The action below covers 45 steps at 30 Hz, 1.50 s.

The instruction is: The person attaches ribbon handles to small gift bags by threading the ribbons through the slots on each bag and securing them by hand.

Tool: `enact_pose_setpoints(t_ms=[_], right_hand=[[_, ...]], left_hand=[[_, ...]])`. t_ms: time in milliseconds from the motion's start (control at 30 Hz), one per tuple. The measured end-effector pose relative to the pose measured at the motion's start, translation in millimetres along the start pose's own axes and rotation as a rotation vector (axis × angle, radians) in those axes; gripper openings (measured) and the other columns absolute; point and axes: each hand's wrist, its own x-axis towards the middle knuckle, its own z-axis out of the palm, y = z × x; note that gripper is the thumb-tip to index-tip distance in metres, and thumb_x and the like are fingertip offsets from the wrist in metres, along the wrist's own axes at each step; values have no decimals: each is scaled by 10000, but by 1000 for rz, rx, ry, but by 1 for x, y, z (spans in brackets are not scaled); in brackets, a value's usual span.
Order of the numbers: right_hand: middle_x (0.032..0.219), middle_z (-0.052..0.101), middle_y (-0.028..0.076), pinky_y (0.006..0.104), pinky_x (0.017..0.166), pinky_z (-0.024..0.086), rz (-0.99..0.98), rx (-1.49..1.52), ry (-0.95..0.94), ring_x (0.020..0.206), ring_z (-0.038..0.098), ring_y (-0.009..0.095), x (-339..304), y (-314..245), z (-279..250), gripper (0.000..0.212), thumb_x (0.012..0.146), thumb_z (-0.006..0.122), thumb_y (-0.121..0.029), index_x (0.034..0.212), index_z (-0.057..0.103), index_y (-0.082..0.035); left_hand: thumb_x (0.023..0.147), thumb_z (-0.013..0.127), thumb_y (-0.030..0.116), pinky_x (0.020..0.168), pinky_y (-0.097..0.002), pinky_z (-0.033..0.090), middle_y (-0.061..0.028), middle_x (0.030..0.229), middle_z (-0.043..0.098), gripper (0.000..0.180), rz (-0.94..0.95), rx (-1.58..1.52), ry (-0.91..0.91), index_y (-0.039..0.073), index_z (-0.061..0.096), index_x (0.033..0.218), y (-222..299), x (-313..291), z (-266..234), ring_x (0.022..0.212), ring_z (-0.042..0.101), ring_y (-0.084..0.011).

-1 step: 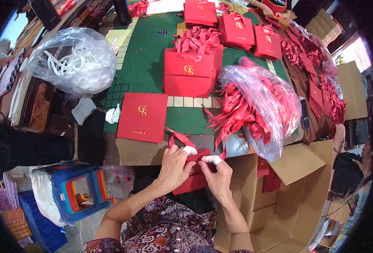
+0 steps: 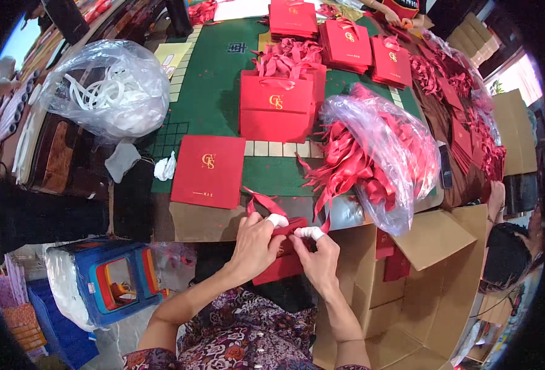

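Observation:
At the table's near edge, both my hands pinch the top of a red paper gift bag. My left hand grips its left side and my right hand its right, fingertips almost meeting at the rim. White tape wraps a fingertip on each hand. A red ribbon loops out beyond my left hand, and another strip hangs by my right fingers. The bag's lower part hangs over my lap, and my hands hide much of its upper part. Just beyond lies a flat red bag with a gold emblem.
On the green mat stand red bags with ribbon handles, with more stacks behind. A clear plastic sack of red ribbons lies right; a sack of white rings sits left. An open cardboard box is beside me. Another person's hands work far right.

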Motion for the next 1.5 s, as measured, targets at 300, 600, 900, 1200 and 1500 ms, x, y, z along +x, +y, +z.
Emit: enact_pose_setpoints(t_ms=[300,600,900,1200,1500], right_hand=[[729,689,107,306,615,515,369,130,-223,658,680,157,18,-2,-16,246,798,779,-145,876,585,-15],[842,721,118,315,669,539,140,14,-99,755,694,192,10,-20,-14,221,811,791,-110,936,643,-1],[827,669,121,391,671,510,-91,-191,-108,762,656,305,6,-19,-17,120,820,753,-97,919,706,-48],[713,637,126,384,599,469,-45,-211,-423,630,621,259,40,-11,-48,232,849,733,-308,887,767,-81],[594,588,-23,267,528,402,291,137,-530,576,504,50,55,11,-32,221,784,758,-226,829,759,-10]], left_hand=[[835,686,90,759,-394,392,-54,837,666,195,123,133,92,117,700,1027,12,-7,5,825,550,-267],[831,684,77,757,-397,396,-54,865,681,170,51,20,98,107,687,999,7,0,-3,822,548,-267],[830,698,87,747,-398,391,-69,803,641,168,98,43,38,115,674,993,9,0,-2,819,562,-270],[730,688,80,778,-393,410,-37,875,654,189,363,233,169,37,708,912,22,-12,0,842,557,-238],[720,710,76,781,-395,408,-30,890,642,197,372,239,161,76,700,917,21,-9,1,853,558,-239]])
